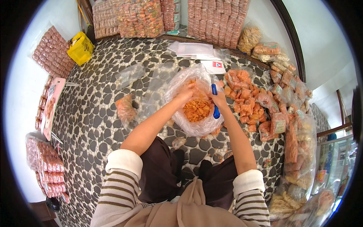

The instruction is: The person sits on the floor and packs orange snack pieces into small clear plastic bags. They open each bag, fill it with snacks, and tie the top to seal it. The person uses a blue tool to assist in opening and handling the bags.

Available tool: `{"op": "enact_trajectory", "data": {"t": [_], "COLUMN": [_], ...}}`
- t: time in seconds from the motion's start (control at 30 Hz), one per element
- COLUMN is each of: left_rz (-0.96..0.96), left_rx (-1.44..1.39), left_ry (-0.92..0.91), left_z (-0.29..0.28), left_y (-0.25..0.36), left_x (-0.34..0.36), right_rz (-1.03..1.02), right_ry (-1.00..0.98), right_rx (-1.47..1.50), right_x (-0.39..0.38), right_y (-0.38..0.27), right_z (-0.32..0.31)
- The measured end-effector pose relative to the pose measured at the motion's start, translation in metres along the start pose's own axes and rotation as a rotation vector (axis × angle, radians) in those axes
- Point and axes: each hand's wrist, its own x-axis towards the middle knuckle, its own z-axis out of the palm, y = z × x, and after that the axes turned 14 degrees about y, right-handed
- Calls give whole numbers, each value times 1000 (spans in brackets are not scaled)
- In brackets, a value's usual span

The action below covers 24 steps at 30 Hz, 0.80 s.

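A large clear plastic bag (176,119) stands wide open on the floor in front of me, with orange-red chips (197,110) inside. My left hand (185,93) reaches over its left side, fingers bent at the bag's opening; what they hold, if anything, is hard to make out. My right hand (219,99) is at the right rim, closed on a long blue plastic tool (216,112) whose two ends show above and below the hand. Its exact kind is unclear. Between both hands lies clear film over more chips.
Right of the bag lies a heap of small packed orange snack bags (247,108). Larger snack bundles (298,140) line the right side. Flat clear plastic bags (153,81) and one filled packet (126,108) lie left. Stacked packs (217,22) and a yellow bag (80,48) stand farther back.
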Motion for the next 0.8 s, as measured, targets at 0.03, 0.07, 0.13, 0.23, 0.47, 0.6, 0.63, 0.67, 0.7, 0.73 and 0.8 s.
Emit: {"op": "enact_trajectory", "data": {"t": [0.03, 0.07, 0.13, 0.23, 0.47, 0.6, 0.63, 0.67, 0.7, 0.73, 0.8], "left_rz": [13, 40, 73, 107, 509, 670, 575, 488, 549, 615, 827], "left_rx": [55, 55, 52, 48, 513, 1169, 1319, 1467, 1493, 1522, 1443], "left_ry": [13, 7, 22, 8, 31, -29, -113, -194, -125, -45, 46], "left_z": [0, -1, -1, 0, -25, -72, -83, -86, -78, -67, -37], "left_y": [1, 2, 1, -5, -30, -26, -23, -23, -26, -29, -35], "left_x": [-1, -2, -1, 6, 21, -8, -16, -24, -29, -33, -36], "right_rz": [-75, -125, 84, -66, -18, 23, 47, 88, 138, 203, 147], "right_ry": [24, 31, -99, -58, -126, 1, 26, 54, 79, 104, 217], "right_rx": [-72, -149, 222, 70, 268, 111, 68, 92, 120, 154, 72], "right_x": [1, 1, 2, 1, -23, -45, -50, -55, -59, -62, -64], "right_y": [1, 3, 6, 8, 13, 50, 64, 80, 96, 111, 137], "right_z": [0, 0, -2, -6, -28, -62, -70, -79, -89, -98, -110]}}
